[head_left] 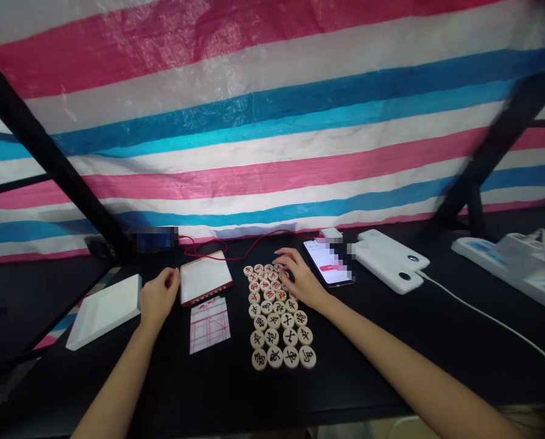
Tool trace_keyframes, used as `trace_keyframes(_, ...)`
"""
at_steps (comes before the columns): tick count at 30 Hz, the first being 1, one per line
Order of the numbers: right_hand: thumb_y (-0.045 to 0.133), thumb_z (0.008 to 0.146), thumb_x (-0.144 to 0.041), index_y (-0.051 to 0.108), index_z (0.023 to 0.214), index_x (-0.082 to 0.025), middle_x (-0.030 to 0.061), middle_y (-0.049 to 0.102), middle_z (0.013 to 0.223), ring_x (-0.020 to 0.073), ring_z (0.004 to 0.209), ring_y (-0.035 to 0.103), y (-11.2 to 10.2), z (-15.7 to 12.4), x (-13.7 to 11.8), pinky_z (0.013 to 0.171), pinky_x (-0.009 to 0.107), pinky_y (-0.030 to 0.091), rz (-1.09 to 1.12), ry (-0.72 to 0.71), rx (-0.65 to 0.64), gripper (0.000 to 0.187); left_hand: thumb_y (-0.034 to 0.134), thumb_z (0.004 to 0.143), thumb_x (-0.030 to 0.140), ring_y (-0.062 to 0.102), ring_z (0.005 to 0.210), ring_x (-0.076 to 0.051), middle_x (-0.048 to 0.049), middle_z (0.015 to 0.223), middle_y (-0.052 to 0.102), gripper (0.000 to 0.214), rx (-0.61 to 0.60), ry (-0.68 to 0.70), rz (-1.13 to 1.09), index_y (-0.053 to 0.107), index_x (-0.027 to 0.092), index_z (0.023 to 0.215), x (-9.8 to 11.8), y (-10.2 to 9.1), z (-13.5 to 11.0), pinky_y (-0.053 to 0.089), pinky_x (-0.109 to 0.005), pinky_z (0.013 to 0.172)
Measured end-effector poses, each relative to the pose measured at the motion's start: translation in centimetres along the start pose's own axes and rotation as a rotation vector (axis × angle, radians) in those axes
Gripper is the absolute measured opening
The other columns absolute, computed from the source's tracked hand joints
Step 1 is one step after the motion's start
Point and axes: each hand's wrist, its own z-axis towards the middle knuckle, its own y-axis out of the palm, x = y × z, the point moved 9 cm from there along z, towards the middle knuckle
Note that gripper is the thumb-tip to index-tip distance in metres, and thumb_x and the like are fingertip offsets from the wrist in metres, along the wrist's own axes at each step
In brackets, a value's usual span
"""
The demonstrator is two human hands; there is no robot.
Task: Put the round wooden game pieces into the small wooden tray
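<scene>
Round wooden xiangqi pieces lie flat in close rows, red characters on the far ones and black on the near ones. My right hand reaches over the far right side of these rows, its fingers apart and bent, the fingertips at the red pieces. It hides part of the right column. My left hand rests on the table with its fingers curled in, nothing visible in them. It lies between a white plastic tray and a shallow box lid. A folded paper board with red lines lies nearer me.
A phone with a lit screen lies beyond my right hand. Right of it are white devices with a cable, then a power strip. A red cable runs along the back. Black frame bars and a striped sheet stand behind.
</scene>
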Motion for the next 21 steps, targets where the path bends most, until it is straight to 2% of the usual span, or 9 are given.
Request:
trace_keyframes(8, 0.041, 0.080, -0.005, 0.050, 0.106, -0.022, 0.0099, 0.043, 0.118, 0.0182, 0.097, 0.054, 0.05, 0.01, 0.00, 0.083, 0.036, 0.049, -0.005, -0.009, 0.002, 0.032, 0.037, 0.087, 0.043, 0.054, 0.064, -0.015, -0.0020, 0.072, 0.065, 0.032, -0.008, -0.017, -0.013, 0.061, 0.021, 0.084, -0.06, -0.08, -0.03, 0.028, -0.023, 0.056)
trace_keyframes(17, 0.042, 0.080, -0.004, 0.050, 0.106, -0.022, 0.0100, 0.044, 0.118, 0.0192, 0.099, 0.054, 0.08, 0.02, -0.03, 0.087, 0.039, 0.048, -0.002, -0.007, -0.001, 0.033, 0.036, 0.086, 0.044, 0.054, 0.063, -0.015, -0.0012, 0.066, 0.062, 0.032, -0.016, -0.008, -0.001, 0.059, 0.022, 0.083, -0.02, 0.02, -0.03, 0.028, -0.023, 0.055)
trace_keyframes(21, 0.042, 0.081, -0.006, 0.051, 0.105, -0.022, 0.0101, 0.044, 0.118, 0.0188, 0.097, 0.054, 0.13, 0.03, 0.03, 0.084, 0.037, 0.049, 0.011, 0.001, -0.006, 0.031, 0.037, 0.086, 0.044, 0.054, 0.062, -0.015, -0.0013, 0.067, 0.062, 0.032, 0.000, -0.001, 0.005, 0.059, 0.022, 0.082, 0.01, -0.01, -0.02, 0.028, -0.023, 0.054)
